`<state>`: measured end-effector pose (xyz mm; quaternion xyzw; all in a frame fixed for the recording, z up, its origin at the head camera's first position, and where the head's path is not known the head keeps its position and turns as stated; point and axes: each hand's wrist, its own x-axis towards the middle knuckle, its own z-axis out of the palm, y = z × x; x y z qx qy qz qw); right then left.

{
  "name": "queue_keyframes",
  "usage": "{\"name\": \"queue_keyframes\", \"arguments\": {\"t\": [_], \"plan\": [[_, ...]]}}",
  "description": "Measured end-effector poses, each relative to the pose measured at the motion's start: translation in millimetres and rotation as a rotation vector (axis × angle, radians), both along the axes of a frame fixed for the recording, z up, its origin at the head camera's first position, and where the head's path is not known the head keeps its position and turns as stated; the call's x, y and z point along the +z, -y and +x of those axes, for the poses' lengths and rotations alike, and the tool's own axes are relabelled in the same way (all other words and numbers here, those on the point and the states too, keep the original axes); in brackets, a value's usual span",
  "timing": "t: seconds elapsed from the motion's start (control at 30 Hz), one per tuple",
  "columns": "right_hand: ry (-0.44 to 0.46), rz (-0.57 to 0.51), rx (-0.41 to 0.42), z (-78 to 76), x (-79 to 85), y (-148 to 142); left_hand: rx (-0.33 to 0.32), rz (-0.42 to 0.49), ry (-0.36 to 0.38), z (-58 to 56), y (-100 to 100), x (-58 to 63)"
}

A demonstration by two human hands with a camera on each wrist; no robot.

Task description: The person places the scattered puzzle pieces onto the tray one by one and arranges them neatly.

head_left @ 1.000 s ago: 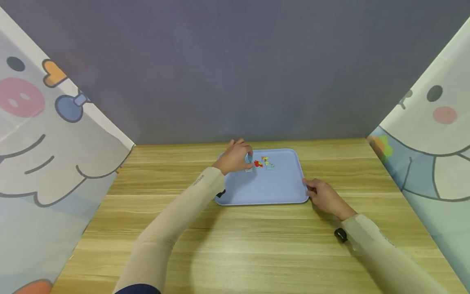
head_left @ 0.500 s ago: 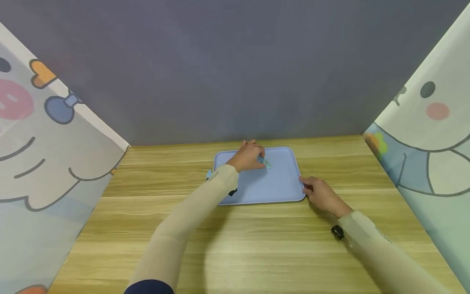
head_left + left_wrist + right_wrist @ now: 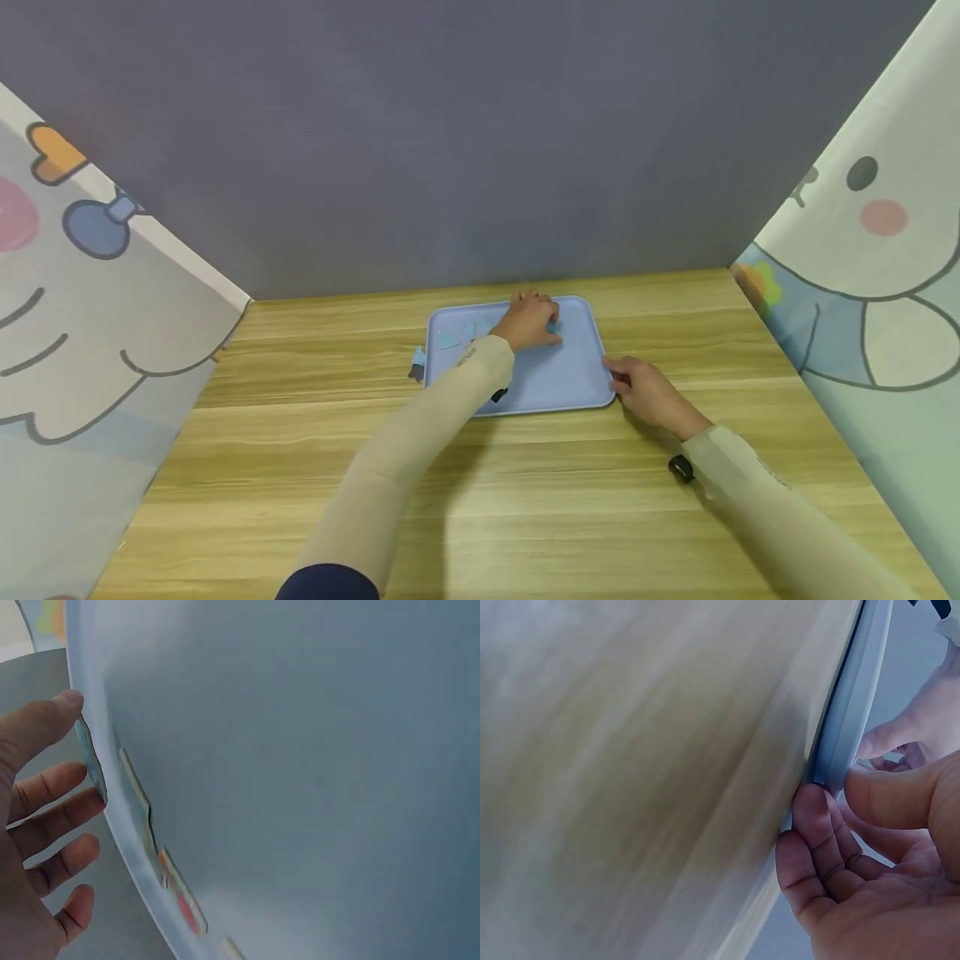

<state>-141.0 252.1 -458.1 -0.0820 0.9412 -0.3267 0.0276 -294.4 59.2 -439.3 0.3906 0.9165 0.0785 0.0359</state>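
My left hand [image 3: 527,321] is over the back right part of a pale blue tray [image 3: 562,385]. Its thumb and fingers pinch a thin light-blue puzzle piece [image 3: 91,761] by its edges, above the tray's rim in the left wrist view. Nearby on the tray lie other flat printed pieces, a pale one [image 3: 136,787] and one with red and orange [image 3: 184,892]. At the tray's right edge, my right hand [image 3: 648,392] grips the rim, thumb above and fingers beneath in the right wrist view. Left hand and sleeve hide part of the tray in the head view.
Left of the tray, a small blue and dark piece [image 3: 417,364] lies on the wooden table [image 3: 570,492]. Further pale blue pieces [image 3: 447,338] sit at the tray's back left. A grey wall [image 3: 480,150] rises behind the table, with printed cartoon panels at both sides.
My left hand has moved rightward across the tray with the blue piece, uncovering pieces at the back left and the one on the table. The right hand keeps its hold on the rim.
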Motion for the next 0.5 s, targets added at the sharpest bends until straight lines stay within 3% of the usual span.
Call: {"name": "queue_keyframes", "arguments": {"t": [0.3,0.5], "plan": [[0.006,0.012,0.011,-0.7,2.0,2.4,0.032,-0.043,0.014,-0.5,-5.4,-3.8],[0.019,0.007,0.011,0.4,1.6,-0.3,0.026,0.007,0.042,-2.5,-4.1,1.1]]}}
